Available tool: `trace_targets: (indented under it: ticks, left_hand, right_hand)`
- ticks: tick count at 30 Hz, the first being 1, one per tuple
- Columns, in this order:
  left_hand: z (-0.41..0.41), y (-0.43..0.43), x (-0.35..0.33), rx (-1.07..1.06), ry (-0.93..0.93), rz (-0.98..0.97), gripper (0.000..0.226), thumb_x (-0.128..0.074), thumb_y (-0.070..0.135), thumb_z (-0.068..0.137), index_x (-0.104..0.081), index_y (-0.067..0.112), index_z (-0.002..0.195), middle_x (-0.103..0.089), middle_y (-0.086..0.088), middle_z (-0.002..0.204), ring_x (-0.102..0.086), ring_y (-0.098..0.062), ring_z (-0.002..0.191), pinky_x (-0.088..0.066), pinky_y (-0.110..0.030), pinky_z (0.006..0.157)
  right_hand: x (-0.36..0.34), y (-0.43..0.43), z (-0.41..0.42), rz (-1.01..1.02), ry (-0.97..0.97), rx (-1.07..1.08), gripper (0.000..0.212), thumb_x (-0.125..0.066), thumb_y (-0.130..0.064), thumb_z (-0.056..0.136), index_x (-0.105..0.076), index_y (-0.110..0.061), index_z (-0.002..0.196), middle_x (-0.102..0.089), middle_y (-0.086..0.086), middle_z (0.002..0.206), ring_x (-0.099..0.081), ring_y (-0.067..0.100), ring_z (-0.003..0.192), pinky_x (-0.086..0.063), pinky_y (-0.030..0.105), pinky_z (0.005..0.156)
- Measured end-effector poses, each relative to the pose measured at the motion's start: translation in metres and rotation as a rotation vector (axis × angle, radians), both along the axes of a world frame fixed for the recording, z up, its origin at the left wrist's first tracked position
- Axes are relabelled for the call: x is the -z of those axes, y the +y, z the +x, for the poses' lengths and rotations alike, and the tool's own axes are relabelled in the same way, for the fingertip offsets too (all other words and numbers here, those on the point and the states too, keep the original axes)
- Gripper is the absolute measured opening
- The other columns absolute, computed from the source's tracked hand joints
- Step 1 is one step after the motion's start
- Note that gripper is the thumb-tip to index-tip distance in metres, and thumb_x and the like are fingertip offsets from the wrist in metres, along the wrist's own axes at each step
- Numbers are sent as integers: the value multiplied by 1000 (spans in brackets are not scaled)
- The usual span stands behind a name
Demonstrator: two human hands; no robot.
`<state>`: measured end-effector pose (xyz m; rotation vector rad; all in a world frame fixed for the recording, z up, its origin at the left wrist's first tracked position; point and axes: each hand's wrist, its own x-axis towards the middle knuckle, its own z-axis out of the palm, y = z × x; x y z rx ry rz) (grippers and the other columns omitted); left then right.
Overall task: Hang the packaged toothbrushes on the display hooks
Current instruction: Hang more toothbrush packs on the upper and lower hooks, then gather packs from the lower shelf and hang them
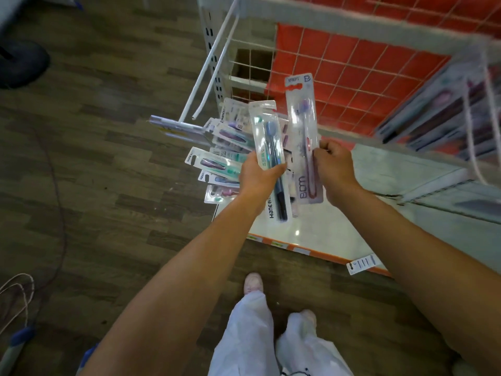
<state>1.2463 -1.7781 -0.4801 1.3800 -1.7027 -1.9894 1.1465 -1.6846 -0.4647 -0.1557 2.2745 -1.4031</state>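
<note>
Arms outstretched, left hand [257, 180] around blue toothbrush pack [267, 137], right hand [334, 169] around pink pack [302, 112].

Dark wood-plank floor [81, 158] spreads from seven to eleven o'clock. A dark rounded object [21, 63] sits at ten, and a thin cable [64, 232] trails at eight. A red panel [352, 77] stands at one. At four, a white shelf base [325, 240] has an orange edge strip [320, 252] carrying a small label [362, 264].

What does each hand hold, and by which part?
The left hand grips a fan of toothbrush packs around their middles. The right hand pinches a single toothbrush pack midway along its right edge.
</note>
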Motion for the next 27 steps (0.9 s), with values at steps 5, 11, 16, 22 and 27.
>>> trace_targets:
  ticks: [5,11,16,22,27]
  left_hand:
    - [-3,21,-32,9,110,4,38,-73,7,83,-59,15,118,-69,0,103,-68,-17,95,-58,-36,82]
    - [-1,48,-75,-1,208,2,31,-70,11,86,-60,16,115,-71,-3,106,-71,-18,93,-60,-36,79]
    - [6,79,-107,26,255,-50,32,-68,11,88,-58,14,118,-71,-4,105,-72,-18,90,-61,-36,77]
    - [9,116,-131,30,295,-94,32,-74,6,82,-60,13,110,-72,-8,104,-73,-23,88,-61,-42,76]
    - [1,134,-148,93,308,-125,34,-75,6,80,-60,7,111,-72,-14,102,-73,-26,85,-61,-44,75]
  right_hand:
    - [-29,23,8,-89,-26,7,21,-43,-13,96,-63,-20,92,-65,-6,87,-62,11,82,-51,28,74]
    - [-65,53,14,-225,-14,9,23,-45,-11,95,-63,-22,87,-67,-6,85,-62,6,75,-48,25,69]
    - [-96,88,23,-315,33,-30,22,-45,-11,98,-61,-22,88,-66,-8,84,-62,0,71,-49,16,63]
    - [-119,126,29,-332,51,-52,15,-47,-15,99,-61,-17,98,-68,-3,93,-66,7,79,-52,20,67]
    - [-137,152,27,-359,53,-3,15,-52,-23,98,-62,-18,89,-69,-2,88,-67,9,77,-53,23,68]
